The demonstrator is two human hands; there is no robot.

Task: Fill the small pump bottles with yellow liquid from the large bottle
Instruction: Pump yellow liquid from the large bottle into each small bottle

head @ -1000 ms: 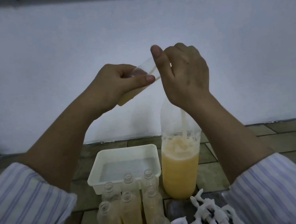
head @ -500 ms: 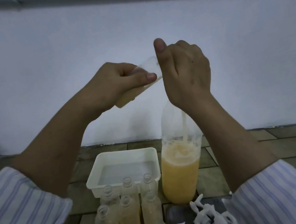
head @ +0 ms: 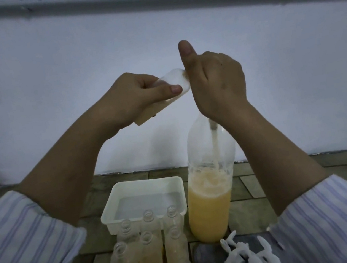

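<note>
My left hand [head: 140, 98] grips a small clear bottle [head: 174, 83] tilted on its side, its mouth toward my right hand, with some yellow liquid in its lower end. My right hand [head: 215, 83] is curled over the top of the large bottle [head: 211, 202], thumb raised, and seems to hold the pump head there; what it grips is hidden. A tube runs from under that hand down into the yellow liquid, which fills the lower part of the large bottle. Several small open bottles [head: 149, 255], some holding yellow liquid, stand in a cluster at the front.
A white plastic tray [head: 110, 211] stands behind the small bottles, left of the large bottle. A pile of white pump tops [head: 241, 261] lies on a dark sheet at the front right. The floor is tiled, with a pale wall right behind.
My right thumb has lifted higher and straightened. The small bottle in my left hand has stayed at the pump, tilting slightly. The view has shifted a little.
</note>
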